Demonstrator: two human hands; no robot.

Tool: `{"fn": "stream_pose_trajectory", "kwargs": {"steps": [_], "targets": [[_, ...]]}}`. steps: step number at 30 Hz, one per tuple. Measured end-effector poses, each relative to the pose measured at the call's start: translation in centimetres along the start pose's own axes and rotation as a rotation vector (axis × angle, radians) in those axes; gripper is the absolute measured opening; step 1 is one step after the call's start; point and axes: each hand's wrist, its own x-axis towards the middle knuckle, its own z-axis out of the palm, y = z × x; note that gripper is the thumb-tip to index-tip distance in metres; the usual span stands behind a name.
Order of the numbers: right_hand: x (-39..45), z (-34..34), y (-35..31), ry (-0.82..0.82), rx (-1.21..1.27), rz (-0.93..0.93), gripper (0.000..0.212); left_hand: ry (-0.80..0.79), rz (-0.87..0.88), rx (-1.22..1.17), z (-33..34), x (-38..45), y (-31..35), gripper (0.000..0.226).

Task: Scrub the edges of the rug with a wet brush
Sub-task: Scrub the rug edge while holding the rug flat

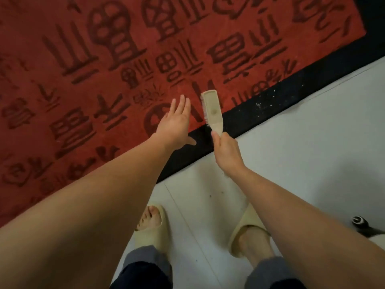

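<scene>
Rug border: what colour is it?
Black, speckled with pale flecks, on the rug border; head view.

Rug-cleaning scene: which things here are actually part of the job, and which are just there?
Part of the job:
- brush, gripped by the right hand
- red rug and its speckled black border
- left hand, open over the rug

Just there:
- beige slippers, worn
- pale tiled floor
- black-and-white object, unidentifiable, at right edge

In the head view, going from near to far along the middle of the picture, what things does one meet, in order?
Slippers on the pale floor → right hand gripping the brush → black rug border → red patterned rug field.
</scene>
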Motion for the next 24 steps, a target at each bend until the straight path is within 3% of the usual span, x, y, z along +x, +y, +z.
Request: {"fn": "stream_pose_trajectory", "kwargs": {"steps": [5, 8, 13, 15, 18, 20, 22, 24], "targets": [[4.9, 5.5, 3.7, -0.047, -0.319, -0.058, 0.050, -0.003, 0.035, -0.031, 5.0, 5.8, -0.4, 0.151], [5.2, 4.6, 6.4, 0.027, -0.398, -0.021, 0.052, -0.069, 0.044, 0.031, 6.4, 7.2, -0.6, 0.150], [2.8, -1.1, 13.2, 0.420, 0.000, 0.648, 0.058, -0.102, -0.022, 0.090, 6.6, 7.1, 0.9, 0.143], [2.8, -0.9, 12.0, 0.425, -0.023, 0.558, 0.057, -0.097, 0.004, 0.106, 5.6, 7.9, 1.8, 0.142], [5.6, 1.4, 5.9, 0.222, 0.013, 0.186, 0.054, -0.044, 0.041, 0.119, 4.1, 10.2, 3.3, 0.144], [7.7, 2.5, 3.3, 0.104, -0.010, 0.075, 0.054, -0.048, 0.042, 0.128, 3.5, 11.7, 3.7, 0.145], [9.3, 1.6, 4.3, 0.106, -0.044, 0.139, 0.055, -0.079, 0.015, 0.136, 3.1, 12.5, 4.3, 0.141], [9.0, -1.0, 8.2, 0.219, -0.026, 0.335, 0.053, -0.140, -0.011, 0.133, 2.7, 12.7, 5.1, 0.137]]}}
